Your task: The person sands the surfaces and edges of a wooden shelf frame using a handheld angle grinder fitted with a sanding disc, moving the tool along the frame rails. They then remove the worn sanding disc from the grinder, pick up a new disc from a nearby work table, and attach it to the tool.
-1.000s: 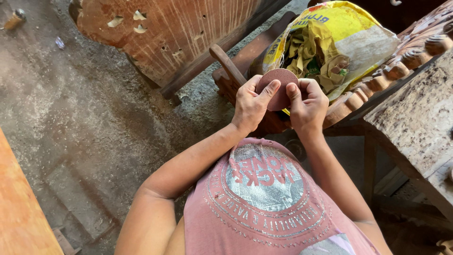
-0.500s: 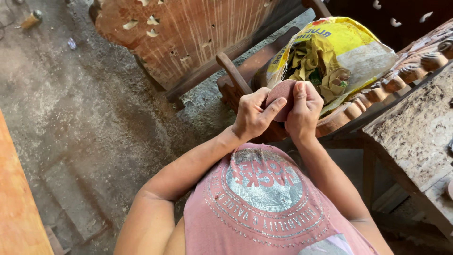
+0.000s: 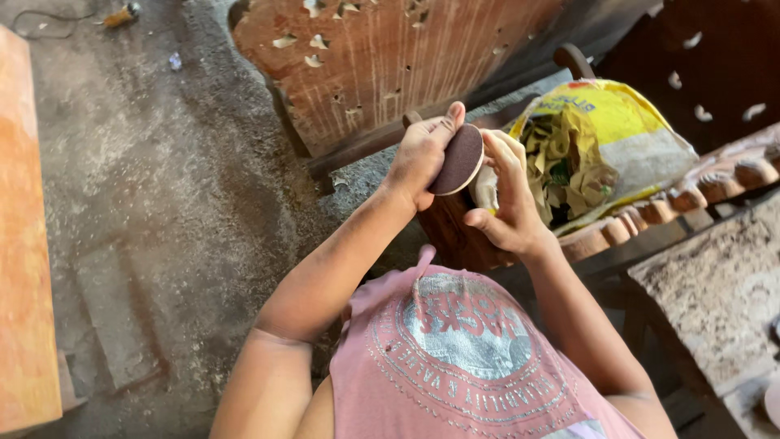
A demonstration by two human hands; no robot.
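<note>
Since approx 1 s ago: both hands lifted higher w/ the disc; it has turned from flat-on to edge-on toward the camera, and the view has swung a bit left.

Left hand (image 3: 422, 154): grip closed round the round brown sanding disc (image 3: 457, 159), thumb and fingers wrapped on its rim, index finger stretched up along the top edge. Right hand (image 3: 508, 199): fingers curled at the disc's right side, touching or pinching what looks like a pale pad behind it; can't tell exactly what it has hold of.

Disc held in the air, chest-high, in front of the yellow sack (image 3: 605, 150) of scraps, above the carved wooden frame (image 3: 650, 223).

Progress (judgement): disc in hand and being fitted or peeled; not yet pressed to any wood. Carved panel (image 3: 382, 65) leans untouched behind. Dusty floor (image 3: 146, 203) below; grey counter (image 3: 715, 293) to the right.
</note>
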